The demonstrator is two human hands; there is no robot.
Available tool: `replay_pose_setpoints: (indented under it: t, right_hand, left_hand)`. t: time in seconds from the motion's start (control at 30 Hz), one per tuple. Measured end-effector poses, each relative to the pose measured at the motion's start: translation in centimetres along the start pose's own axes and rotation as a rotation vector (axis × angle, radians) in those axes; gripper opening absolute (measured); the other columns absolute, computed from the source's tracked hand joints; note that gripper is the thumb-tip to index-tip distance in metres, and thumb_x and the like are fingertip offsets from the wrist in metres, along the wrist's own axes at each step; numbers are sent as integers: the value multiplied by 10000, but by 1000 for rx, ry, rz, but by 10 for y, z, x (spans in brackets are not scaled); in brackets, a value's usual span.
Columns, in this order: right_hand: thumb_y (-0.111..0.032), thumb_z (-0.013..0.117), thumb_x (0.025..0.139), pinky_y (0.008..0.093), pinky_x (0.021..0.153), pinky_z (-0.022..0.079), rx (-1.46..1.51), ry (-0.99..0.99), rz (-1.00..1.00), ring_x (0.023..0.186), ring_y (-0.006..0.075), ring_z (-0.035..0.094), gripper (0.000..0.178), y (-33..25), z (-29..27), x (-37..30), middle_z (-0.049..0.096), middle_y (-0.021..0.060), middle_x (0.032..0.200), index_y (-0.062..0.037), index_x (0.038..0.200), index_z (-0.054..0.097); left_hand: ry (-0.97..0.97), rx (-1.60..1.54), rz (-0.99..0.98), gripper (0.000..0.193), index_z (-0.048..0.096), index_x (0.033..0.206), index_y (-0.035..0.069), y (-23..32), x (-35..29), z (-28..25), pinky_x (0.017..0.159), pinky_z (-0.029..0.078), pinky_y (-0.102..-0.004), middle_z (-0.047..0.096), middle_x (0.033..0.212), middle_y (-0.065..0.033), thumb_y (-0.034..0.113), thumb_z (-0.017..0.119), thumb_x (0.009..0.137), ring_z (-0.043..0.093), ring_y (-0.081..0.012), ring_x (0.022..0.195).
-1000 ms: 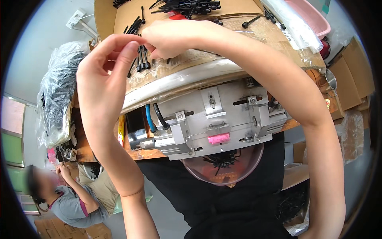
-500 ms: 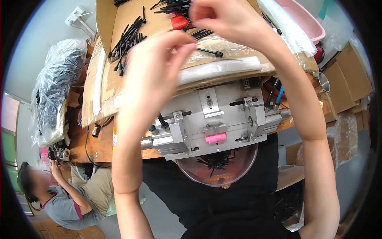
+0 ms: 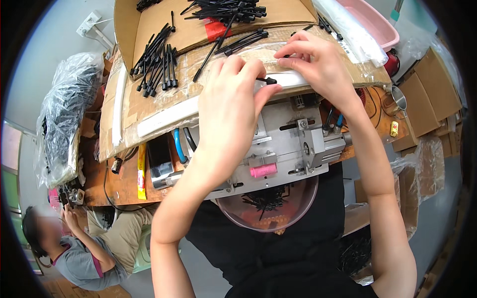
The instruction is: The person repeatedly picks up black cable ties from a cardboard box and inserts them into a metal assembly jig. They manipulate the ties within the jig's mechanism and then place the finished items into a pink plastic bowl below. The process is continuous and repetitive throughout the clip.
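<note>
My left hand (image 3: 228, 104) is closed in a pinch over the metal fixture, holding a thin black rod with a knobbed end (image 3: 271, 81); most of the rod is hidden by the fingers. To its right, my right hand (image 3: 320, 64) is also pinched, and a small dark bit shows between thumb and fingertip, too little to name. Beneath the hands lies the metal fixture (image 3: 283, 134), with clamp blocks on either side and a pink piece (image 3: 263, 170) at its front. Loose black rods (image 3: 159, 64) lie beyond on the cardboard, and a larger heap (image 3: 228, 10) sits farther back.
A clear bowl (image 3: 303, 211) with black pieces sits below the fixture's front edge. A cardboard sheet (image 3: 119, 89) borders the fixture's far side. On the wooden bench are a yellow strip (image 3: 141, 174) and a metal cup (image 3: 396, 99). Another person (image 3: 89, 258) sits at the left.
Both hands have come down and nearer from the rod heap, toward the fixture's far edge. The left hand has moved right, uncovering rods on the cardboard. The view has shifted slightly.
</note>
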State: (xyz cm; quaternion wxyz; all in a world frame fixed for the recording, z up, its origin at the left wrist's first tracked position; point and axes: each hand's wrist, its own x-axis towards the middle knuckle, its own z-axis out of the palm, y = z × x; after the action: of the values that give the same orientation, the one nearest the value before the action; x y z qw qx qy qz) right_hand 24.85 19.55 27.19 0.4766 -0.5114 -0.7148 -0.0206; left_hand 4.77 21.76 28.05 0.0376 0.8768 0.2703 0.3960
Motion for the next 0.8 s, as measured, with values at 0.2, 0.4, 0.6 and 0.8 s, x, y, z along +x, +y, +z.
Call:
replay_pose_setpoints:
  t: [0.2,0.4,0.6,0.8]
  right_hand:
    - [-74,655,915,268,721,573,906,-24,528,791,175,692,182,-64,-6,-42,708,154,894,83,1006,658]
    - [-84,652,920,320,711,629,1194,-152,728,818,213,716,192,-79,-6,-57,703,190,903,90,999,636]
    - [-77,648,920,308,710,626,1141,-184,765,802,205,713,184,-84,-6,-60,704,186,897,85,1007,638]
    - [-72,654,915,303,713,622,1001,-372,807,797,193,711,157,-84,-20,-55,705,166,875,74,974,654]
  left_hand:
    - [50,-244,0,378,651,1076,2,36,-81,-16,746,495,-359,603,981,-120,-78,666,707,586,-274,879]
    - [16,-122,54,565,613,1252,-35,46,-119,-9,742,512,-346,600,1018,-105,-38,646,687,588,-237,859]
    - [-66,-50,74,570,613,1248,-27,48,-121,-18,730,510,-342,576,982,-85,-37,650,680,575,-219,841]
    - [-220,-217,46,587,593,1270,-31,48,-122,-32,744,499,-327,567,985,-86,-64,644,686,563,-221,858]
